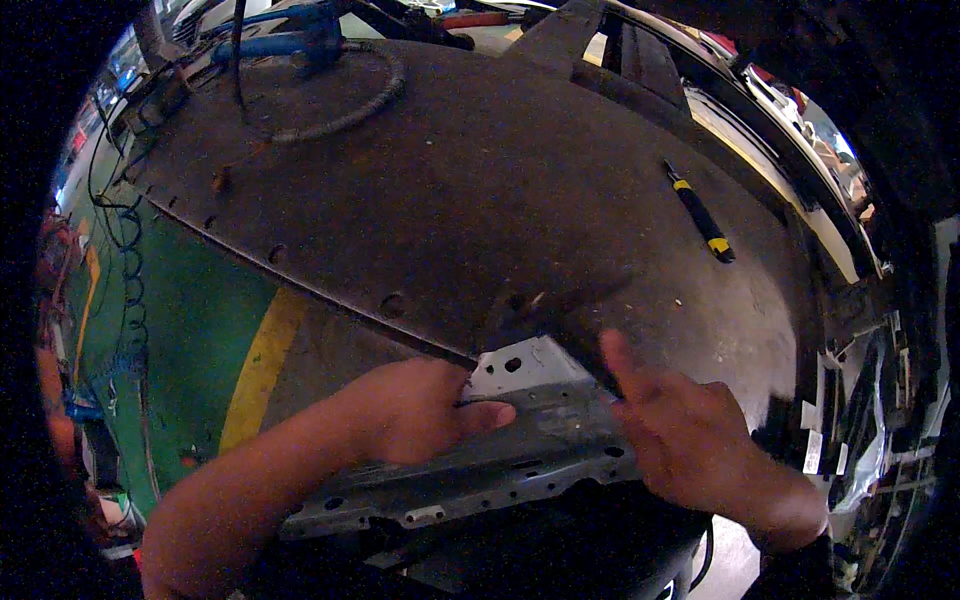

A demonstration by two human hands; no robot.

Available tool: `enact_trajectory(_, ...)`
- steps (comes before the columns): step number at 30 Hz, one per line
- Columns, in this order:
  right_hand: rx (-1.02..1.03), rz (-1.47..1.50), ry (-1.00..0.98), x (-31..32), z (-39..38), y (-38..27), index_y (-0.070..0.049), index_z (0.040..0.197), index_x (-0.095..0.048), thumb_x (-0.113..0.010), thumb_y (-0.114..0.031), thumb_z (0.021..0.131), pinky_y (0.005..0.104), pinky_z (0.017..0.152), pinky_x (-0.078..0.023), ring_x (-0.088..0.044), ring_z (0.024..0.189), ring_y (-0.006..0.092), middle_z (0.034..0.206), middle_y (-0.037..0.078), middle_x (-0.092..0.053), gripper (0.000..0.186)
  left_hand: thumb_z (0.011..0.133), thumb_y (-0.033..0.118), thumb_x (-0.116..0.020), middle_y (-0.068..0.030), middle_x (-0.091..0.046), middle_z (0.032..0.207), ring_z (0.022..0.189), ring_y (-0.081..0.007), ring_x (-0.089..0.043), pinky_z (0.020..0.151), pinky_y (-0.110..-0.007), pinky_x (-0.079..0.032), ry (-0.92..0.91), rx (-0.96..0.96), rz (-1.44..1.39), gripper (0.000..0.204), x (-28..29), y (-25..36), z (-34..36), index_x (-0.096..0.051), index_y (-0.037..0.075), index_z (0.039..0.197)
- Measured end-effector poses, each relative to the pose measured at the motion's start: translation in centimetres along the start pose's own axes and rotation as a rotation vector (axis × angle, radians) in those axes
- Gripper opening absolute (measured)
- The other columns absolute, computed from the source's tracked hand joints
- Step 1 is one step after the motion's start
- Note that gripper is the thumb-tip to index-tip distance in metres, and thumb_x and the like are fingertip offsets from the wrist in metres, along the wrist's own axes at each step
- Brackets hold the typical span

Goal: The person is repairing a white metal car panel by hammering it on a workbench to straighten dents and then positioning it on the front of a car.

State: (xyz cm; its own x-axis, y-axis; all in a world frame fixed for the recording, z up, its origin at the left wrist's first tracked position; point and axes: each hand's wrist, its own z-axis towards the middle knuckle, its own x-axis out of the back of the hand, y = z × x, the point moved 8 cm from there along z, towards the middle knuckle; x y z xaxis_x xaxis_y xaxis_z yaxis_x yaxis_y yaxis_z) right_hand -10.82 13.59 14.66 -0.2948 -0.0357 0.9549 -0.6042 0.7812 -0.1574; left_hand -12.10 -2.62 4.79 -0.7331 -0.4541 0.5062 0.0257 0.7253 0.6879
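A grey sheet-metal part [545,462] with several punched holes lies near me, its far end over the edge of the dark worktable [480,200]. My left hand [425,405] is closed on the left edge of the part, thumb on top and fingers hidden below. My right hand [685,435] is closed around a dark, flat, narrow tool [582,352], its index finger stretched along it. The tool slants across the part's far right corner; it looks like a file, but its kind is hard to make out in the dim light.
A black and yellow utility knife [700,215] lies on the table at the right. Towards the back left are a blue tool [285,40] and a grey hose [385,95]. A dark coiled cable [130,270] hangs beyond the table's left edge, over green floor [195,290].
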Motion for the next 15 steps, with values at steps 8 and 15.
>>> enact_trajectory(8, -0.045, -0.018, -0.155, -0.9, 0.9, 0.0, -0.004, 0.151, -0.024, -0.056, -0.003, 0.083, 0.047, 0.065, -0.054, -0.066, 0.079, 0.0382, 0.096, 0.021, -0.064, 0.075, 0.094, 0.054, -0.05, -0.0248, -0.066, 0.108, 0.104, -0.0417, -0.063, 0.09, -0.047, -0.049, 0.029, 0.005, 0.001, 0.058, 0.0, 0.2, 0.1, -0.06, 0.003, 0.119)
enact_trajectory(15, -0.069, -0.086, -0.145, -2.0, 0.2, 0.6, -0.003, 0.149, -0.027, -0.053, -0.008, 0.088, 0.0481, 0.065, -0.054, -0.066, 0.081, 0.0381, 0.101, 0.019, -0.066, 0.067, 0.094, 0.055, -0.051, -0.0215, -0.069, 0.102, 0.097, -0.0396, -0.066, 0.083, -0.047, -0.052, 0.076, -0.035, 0.015, 0.056, 0.1, 0.3, 0.6, -0.062, 0.005, 0.117)
